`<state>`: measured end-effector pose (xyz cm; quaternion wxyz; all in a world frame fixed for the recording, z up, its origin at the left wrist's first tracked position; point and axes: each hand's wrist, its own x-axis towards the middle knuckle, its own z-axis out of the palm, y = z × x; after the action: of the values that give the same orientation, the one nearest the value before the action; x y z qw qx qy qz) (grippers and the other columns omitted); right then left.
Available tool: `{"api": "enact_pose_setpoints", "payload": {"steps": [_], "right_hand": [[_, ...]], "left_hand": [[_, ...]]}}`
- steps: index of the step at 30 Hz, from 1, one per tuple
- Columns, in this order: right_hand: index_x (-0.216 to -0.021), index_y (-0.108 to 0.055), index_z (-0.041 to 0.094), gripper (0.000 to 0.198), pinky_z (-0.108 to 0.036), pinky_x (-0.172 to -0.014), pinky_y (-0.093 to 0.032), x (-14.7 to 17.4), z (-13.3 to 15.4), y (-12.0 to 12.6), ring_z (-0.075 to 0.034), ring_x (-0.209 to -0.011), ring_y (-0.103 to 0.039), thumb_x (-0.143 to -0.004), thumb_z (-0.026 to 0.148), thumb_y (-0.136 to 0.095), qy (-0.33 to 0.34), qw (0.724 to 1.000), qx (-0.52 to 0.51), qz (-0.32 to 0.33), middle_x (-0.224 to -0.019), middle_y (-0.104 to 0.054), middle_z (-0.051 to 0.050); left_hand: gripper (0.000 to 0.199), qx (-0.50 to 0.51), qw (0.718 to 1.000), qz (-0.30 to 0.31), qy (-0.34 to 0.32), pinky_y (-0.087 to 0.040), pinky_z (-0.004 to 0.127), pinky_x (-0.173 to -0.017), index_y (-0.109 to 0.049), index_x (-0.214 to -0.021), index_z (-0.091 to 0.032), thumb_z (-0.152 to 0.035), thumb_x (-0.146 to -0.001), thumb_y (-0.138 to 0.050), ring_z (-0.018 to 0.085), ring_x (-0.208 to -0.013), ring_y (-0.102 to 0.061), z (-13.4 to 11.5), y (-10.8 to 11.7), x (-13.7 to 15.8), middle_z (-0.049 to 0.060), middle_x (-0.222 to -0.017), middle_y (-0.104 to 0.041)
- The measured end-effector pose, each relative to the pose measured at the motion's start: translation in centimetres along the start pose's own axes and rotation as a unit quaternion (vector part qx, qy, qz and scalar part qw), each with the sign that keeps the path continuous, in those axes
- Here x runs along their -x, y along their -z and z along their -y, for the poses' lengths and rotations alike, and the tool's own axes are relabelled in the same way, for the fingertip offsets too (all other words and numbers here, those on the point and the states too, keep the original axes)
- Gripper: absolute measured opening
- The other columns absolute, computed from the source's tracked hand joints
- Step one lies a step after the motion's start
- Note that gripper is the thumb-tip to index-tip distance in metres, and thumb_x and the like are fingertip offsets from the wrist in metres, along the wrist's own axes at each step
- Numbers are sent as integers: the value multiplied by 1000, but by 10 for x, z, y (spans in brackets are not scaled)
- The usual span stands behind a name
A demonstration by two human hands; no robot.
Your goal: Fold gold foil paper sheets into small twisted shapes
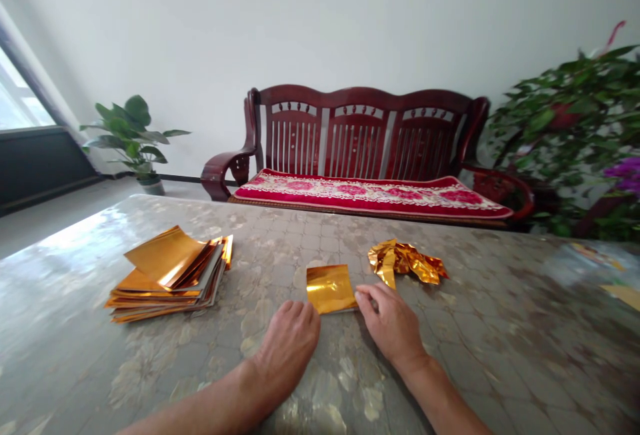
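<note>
A square sheet of shiny gold foil paper [329,288] rests on the table in front of me. At its lower left corner is my left hand [294,330], closed, its fingers curled over the edge and the fingertips hidden from view. My right hand [390,318] pinches the sheet's right edge between thumb and forefinger. Just beyond that hand sits some crumpled gold foil [406,262]. To the left stands an uneven stack of gold foil paper [167,275], a few grey undersides showing and the top sheets tilted.
The table [240,362] has a patterned, glossy cover. Near its right side lie a clear plastic bag [583,263] and a tan piece [624,296]. Behind it stands a dark wooden bench [365,128] with a red cushion, between a potted plant [131,132] and leafy greenery [575,108].
</note>
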<state>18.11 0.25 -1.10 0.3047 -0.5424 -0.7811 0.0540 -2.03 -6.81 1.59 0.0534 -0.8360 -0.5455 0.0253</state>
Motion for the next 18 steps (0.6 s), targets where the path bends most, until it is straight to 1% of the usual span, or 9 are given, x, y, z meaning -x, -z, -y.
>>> {"api": "enact_pose_setpoints", "payload": {"steps": [3, 6, 10, 14, 16, 17, 18], "right_hand": [[-96, -70, 26, 18, -32, -73, -45, -3, 4, -2, -22, -88, -62, -88, 38, -61, -6, 999, 33, 9, -91, -67, -3], [-94, -69, 25, 16, -34, -76, -44, -4, 6, -5, -24, -91, -60, -81, 34, -69, 1, 998, 55, 15, -94, -66, -5], [-87, -67, 24, 9, -35, -78, -44, -5, 8, -7, -24, -91, -58, -79, 28, -68, -13, 999, 40, 24, -92, -64, -4], [-83, -66, 23, 4, -35, -80, -43, -6, 10, -8, -23, -91, -57, -79, 22, -66, -14, 999, 31, 32, -90, -63, -4], [-82, -66, 24, 4, -35, -80, -43, -5, 11, -8, -23, -90, -57, -80, 21, -66, -10, 999, 27, 29, -90, -63, -4], [-82, -66, 24, 3, -35, -79, -43, -5, 11, -8, -23, -90, -57, -80, 21, -66, -8, 999, 25, 27, -89, -63, -4], [-81, -66, 24, 3, -35, -79, -43, -5, 11, -8, -23, -90, -57, -80, 21, -65, -6, 999, 23, 25, -89, -62, -4]], "left_hand": [[17, -13, 1000, -15, -6, -47, 36, -74, -63, -100, -14, -9, -91, -49, 23, -83, -58, -4, -1, 1, 8, -90, -62], [14, -10, 999, -29, -14, -46, 37, -72, -62, -98, -15, -11, -92, -50, 23, -81, -57, -6, -3, 1, 7, -90, -62], [11, 23, 998, -50, -23, -45, 37, -73, -62, -93, -17, -16, -94, -51, 23, -81, -58, -3, -3, -4, 6, -90, -62], [17, 88, 994, -59, 14, -45, 36, -77, -63, -86, -20, -23, -96, -49, 22, -85, -59, 7, -3, -14, 4, -87, -63], [11, 136, 986, -83, 45, -45, 36, -82, -63, -90, -21, -27, -93, -55, 22, -91, -58, 13, -5, -19, 3, -94, -64], [8, 160, 979, -104, 65, -45, 37, -86, -63, -96, -22, -27, -91, -59, 22, -97, -58, 17, -7, -21, 4, -102, -63], [19, 186, 971, -124, 86, -45, 38, -91, -61, -105, -23, -27, -87, -63, 23, -105, -56, 20, -10, -23, 5, -114, -61]]}}
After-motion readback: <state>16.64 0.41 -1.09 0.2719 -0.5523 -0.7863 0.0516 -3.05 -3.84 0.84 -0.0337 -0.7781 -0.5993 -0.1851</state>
